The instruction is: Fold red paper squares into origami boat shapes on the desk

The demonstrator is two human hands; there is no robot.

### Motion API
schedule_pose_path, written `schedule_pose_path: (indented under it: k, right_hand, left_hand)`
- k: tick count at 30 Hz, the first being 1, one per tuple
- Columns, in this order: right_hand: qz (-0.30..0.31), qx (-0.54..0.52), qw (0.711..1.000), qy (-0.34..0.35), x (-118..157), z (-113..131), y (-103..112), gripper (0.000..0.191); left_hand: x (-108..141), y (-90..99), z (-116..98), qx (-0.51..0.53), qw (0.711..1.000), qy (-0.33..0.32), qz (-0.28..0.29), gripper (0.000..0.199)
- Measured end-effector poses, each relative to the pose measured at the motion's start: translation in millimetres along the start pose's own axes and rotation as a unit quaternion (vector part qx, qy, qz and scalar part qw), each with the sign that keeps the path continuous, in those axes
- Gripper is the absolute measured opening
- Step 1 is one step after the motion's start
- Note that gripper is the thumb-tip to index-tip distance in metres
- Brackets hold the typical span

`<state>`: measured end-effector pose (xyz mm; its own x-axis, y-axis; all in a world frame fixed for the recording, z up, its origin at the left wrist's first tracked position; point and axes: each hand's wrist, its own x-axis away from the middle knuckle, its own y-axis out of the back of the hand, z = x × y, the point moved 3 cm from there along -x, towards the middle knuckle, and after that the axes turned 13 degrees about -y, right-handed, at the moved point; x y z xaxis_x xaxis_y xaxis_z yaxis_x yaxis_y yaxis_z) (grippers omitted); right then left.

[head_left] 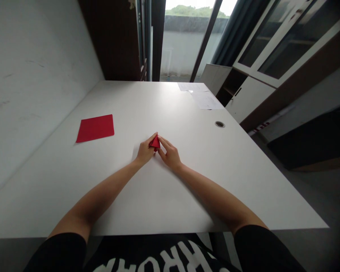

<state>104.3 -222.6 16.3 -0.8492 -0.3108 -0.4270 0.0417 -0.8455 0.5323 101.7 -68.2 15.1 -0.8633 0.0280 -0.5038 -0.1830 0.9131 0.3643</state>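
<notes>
A small piece of folded red paper [156, 142] is between my two hands, just above the middle of the white table. My left hand [146, 149] grips its left side, with the fingers wrapped partly behind it. From the other side, my right hand [170, 153] pinches its right edge between thumb and fingers. The folded paper shows a pointed, triangular face; its underside is mostly hidden by my fingers.
A flat sheet of red paper [96, 128] lies to the left on the white table [164, 204]. White printed sheets [205, 99] rest near the far right edge. A round cable hole [219, 124] is set into the tabletop at right. The wall [39, 94] borders the left side.
</notes>
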Motion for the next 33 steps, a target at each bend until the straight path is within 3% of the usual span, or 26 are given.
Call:
schedule_pose_path:
  k: [9,17,26,33]
  right_hand:
    - [-0.013,-0.066,0.996,-0.061,-3.9,-12.6,3.7,0.04]
    - [0.074,-0.143,0.983,-0.094,-6.6,-20.1,10.6,0.034]
    - [0.18,-0.344,0.898,-0.207,-18.4,-45.3,16.5,0.031]
    - [0.202,-0.404,0.85,-0.272,-19.9,-50.6,25.4,0.027]
  left_hand:
    - [1.2,4.3,3.5,-0.018,1.0,-0.008,0.015,0.059]
    - [0.6,8.9,15.5,0.043,0.998,0.012,0.042,0.051]
    - [-3.6,12.6,11.5,0.195,0.969,0.034,0.147,0.063]
    - [-4.8,22.2,6.4,0.281,0.936,0.06,0.203,0.061]
